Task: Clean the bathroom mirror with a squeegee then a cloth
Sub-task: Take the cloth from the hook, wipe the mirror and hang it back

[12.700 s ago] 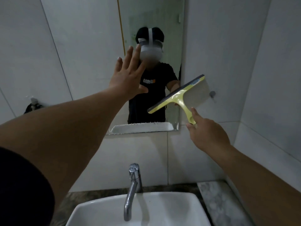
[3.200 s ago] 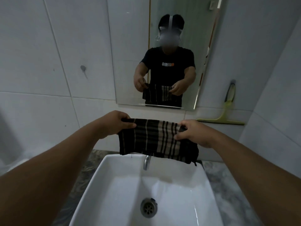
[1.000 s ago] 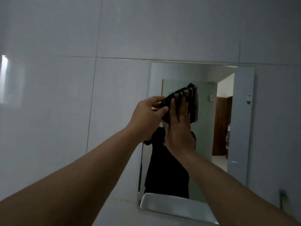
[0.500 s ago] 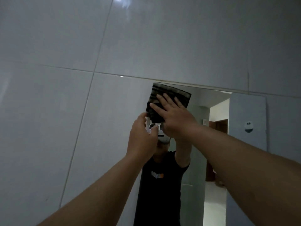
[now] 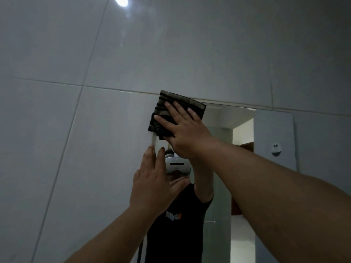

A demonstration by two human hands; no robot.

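Observation:
A folded dark cloth (image 5: 163, 105) with pale stripes lies flat against the top left corner of the wall mirror (image 5: 220, 133). My right hand (image 5: 184, 131) presses on it with spread fingers. My left hand (image 5: 152, 181) is just below, fingers straight and together, resting along the mirror's left edge with nothing in it. The squeegee is out of view.
Large pale wall tiles (image 5: 76, 130) surround the mirror. A ceiling light reflection (image 5: 121, 0) shines at the top. The mirror shows a person in a black shirt with a headset and a bright doorway (image 5: 243, 133). A small wall hook (image 5: 275, 149) sits at the right.
My right hand has pushed the cloth a little higher, up to the mirror's top left corner. My left hand has let go and opened flat against the mirror's edge.

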